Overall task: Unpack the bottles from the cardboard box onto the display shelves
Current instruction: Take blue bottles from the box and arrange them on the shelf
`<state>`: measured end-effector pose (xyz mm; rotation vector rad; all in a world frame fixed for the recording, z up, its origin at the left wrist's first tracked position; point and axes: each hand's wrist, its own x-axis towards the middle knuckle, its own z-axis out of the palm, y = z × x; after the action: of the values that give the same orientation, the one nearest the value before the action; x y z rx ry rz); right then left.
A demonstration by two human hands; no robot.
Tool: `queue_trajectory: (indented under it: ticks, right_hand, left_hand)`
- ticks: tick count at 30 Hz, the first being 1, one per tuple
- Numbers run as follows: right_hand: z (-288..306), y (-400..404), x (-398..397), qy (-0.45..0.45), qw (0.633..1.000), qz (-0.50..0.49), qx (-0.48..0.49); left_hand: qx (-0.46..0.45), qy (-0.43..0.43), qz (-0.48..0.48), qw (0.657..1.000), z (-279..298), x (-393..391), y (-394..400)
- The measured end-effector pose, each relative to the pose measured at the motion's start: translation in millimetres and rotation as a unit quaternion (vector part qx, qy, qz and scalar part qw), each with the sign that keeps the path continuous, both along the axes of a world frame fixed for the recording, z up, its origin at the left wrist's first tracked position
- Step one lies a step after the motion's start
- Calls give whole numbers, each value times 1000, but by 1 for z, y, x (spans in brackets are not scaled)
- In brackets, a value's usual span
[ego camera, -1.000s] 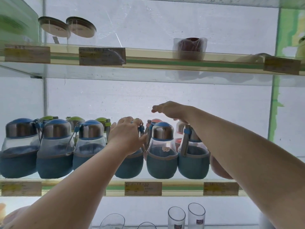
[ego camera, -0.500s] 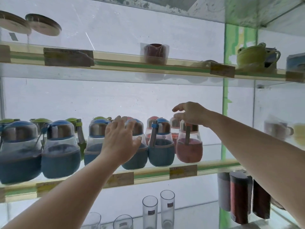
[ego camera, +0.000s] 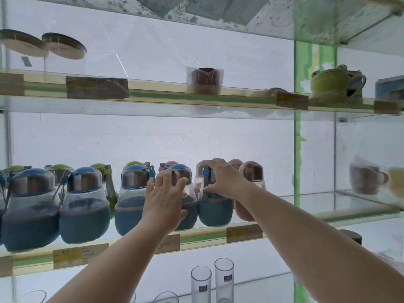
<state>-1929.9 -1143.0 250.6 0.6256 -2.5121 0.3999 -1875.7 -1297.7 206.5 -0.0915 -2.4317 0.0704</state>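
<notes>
A row of squat bottles with blue sleeves and steel collars stands along the front of the middle glass shelf [ego camera: 203, 236]. Green-capped and pink bottles stand behind them. My left hand [ego camera: 165, 199] lies with spread fingers against the front of one blue bottle [ego camera: 185, 215]. My right hand [ego camera: 223, 179] grips the neck and strap of the neighbouring blue bottle [ego camera: 213, 209], which stands on the shelf. A pink bottle [ego camera: 251, 182] stands just right of it. The cardboard box is out of view.
The upper shelf [ego camera: 196, 98] carries two round lids, a wrapped red cup [ego camera: 205, 80] and a green frog teapot [ego camera: 334, 80]. Two tall glasses [ego camera: 213, 281] stand on the lower shelf. A side glass shelf on the right holds wrapped mugs [ego camera: 367, 178].
The view has swung right. My right hand dropped from above the back bottles onto the blue bottle's neck. My left hand stays on the blue bottle beside it, fingers now spread.
</notes>
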Motion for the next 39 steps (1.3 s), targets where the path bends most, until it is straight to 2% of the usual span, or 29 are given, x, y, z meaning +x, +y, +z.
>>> queue_trajectory:
  ticks: [11, 14, 17, 19, 22, 25, 27, 32, 35, 37, 39]
  right_hand:
    - [-4, 16, 1, -27, 998, 54, -14]
    - [0, 27, 7, 28, 995, 58, -71]
    - [10, 57, 4, 82, 992, -32, -88]
    - [11, 78, -2, 34, 993, -100, -44]
    - [-1, 93, -7, -51, 994, -67, -65]
    - [-12, 91, -10, -7, 992, -55, -111]
    - [-10, 86, -9, 3, 993, -70, -96]
    - [6, 79, -4, -79, 989, -121, -22]
    - [14, 59, 8, -38, 978, -207, -3]
    - [18, 36, 16, 11, 983, -183, -6]
    - [18, 7, 23, 28, 994, -102, -16]
  left_hand:
    - [-9, -11, 19, 1000, 1, -2, 1]
    - [-4, -10, 22, 1000, -2, -3, 3]
    - [-7, -1, 25, 1000, -6, 0, 5]
    - [-3, 6, 18, 1000, -9, 4, 5]
    - [11, 1, 8, 1000, -10, 11, 3]
    - [6, -9, 13, 1000, -9, 18, -3]
    - [3, -16, 21, 1000, -9, 23, -9]
    - [26, -25, 36, 999, -7, 42, -31]
    - [50, -39, 55, 996, -5, 54, -46]
    - [57, -42, 72, 995, -2, 59, -55]
    - [55, -36, 86, 994, 3, 63, -60]
